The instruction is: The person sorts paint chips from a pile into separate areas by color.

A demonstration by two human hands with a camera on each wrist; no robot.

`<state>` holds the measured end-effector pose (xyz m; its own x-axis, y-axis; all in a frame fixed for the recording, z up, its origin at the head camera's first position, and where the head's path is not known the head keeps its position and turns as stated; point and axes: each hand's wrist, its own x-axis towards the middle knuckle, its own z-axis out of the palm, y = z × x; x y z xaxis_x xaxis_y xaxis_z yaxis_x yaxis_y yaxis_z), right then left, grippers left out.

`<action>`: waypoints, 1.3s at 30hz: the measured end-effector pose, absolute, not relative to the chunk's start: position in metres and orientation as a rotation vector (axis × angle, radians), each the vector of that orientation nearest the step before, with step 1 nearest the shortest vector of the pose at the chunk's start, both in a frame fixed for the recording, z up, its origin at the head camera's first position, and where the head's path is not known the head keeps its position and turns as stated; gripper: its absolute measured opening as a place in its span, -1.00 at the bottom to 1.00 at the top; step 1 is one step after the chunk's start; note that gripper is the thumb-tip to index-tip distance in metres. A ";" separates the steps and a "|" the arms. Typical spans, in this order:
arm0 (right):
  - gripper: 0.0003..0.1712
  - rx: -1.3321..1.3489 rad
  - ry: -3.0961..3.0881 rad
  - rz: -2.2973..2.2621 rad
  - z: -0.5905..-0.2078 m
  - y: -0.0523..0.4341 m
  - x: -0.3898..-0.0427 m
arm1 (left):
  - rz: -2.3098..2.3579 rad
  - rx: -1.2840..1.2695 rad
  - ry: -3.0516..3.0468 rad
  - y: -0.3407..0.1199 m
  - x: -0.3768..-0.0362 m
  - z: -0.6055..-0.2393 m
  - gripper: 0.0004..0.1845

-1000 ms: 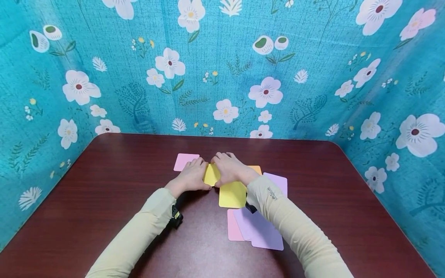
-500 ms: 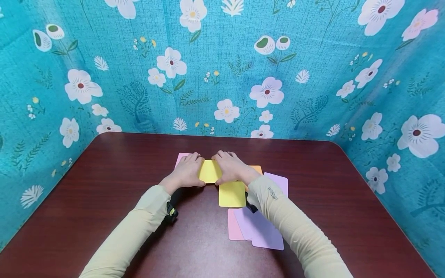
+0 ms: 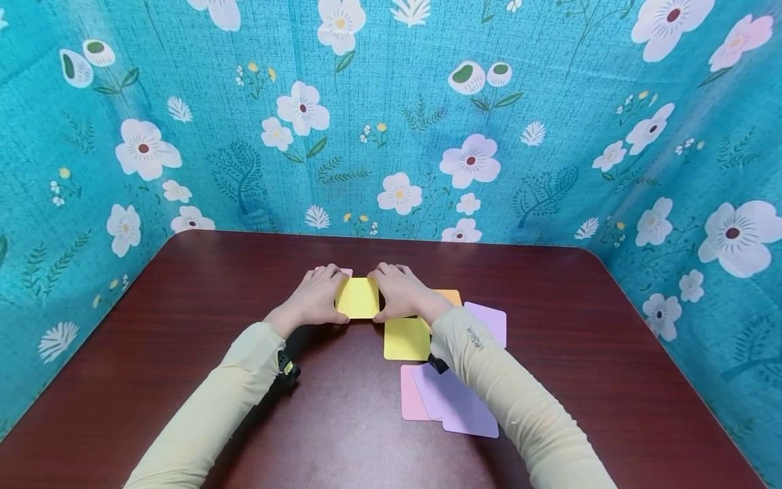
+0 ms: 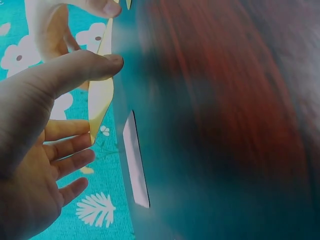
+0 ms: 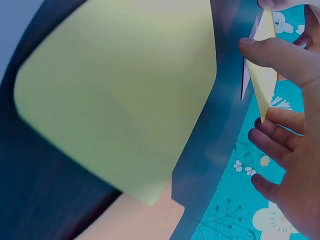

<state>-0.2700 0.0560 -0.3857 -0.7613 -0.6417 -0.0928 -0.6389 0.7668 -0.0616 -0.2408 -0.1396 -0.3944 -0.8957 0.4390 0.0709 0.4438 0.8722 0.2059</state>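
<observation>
My left hand (image 3: 314,297) and right hand (image 3: 400,292) hold a yellow square card (image 3: 358,297) between them by its opposite sides. In the left wrist view the left thumb lies on the near side of the yellow card (image 4: 101,97), fingers on the far side, and the card looks slightly bowed and raised off the table. The right wrist view has the right hand (image 5: 295,145) pinching the other side. A pink card (image 3: 347,272) lies behind the left hand, mostly hidden. Another yellow card (image 3: 406,339) lies just below the right hand.
Right of the hands, an orange card (image 3: 451,296) and a purple card (image 3: 491,324) lie partly under the right arm. Nearer, a larger purple card (image 3: 464,401) overlaps a pink card (image 3: 414,397). A floral cloth (image 3: 366,122) hangs behind the dark wooden table (image 3: 342,421).
The held yellow card and my left hand have shifted left and slightly away, over the pink card. The right hand has moved only slightly; more of the held card shows between the hands.
</observation>
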 end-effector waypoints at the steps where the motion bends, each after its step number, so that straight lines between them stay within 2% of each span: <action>1: -0.07 -1.042 2.851 -0.032 -0.385 0.055 -0.269 | -0.345 -0.712 -3.022 -0.141 -0.240 -0.395 -0.17; 13: -0.03 -1.090 2.857 -0.059 -0.387 0.042 -0.259 | -0.558 -0.732 -3.062 -0.164 -0.230 -0.394 -0.17; 22: -0.20 -1.138 2.841 -0.048 -0.390 0.034 -0.250 | -0.627 -0.713 -3.128 -0.181 -0.225 -0.394 -0.17; 39: -0.27 -1.120 2.832 0.087 -0.393 0.008 -0.237 | -0.638 -0.724 -3.206 -0.199 -0.217 -0.395 -0.21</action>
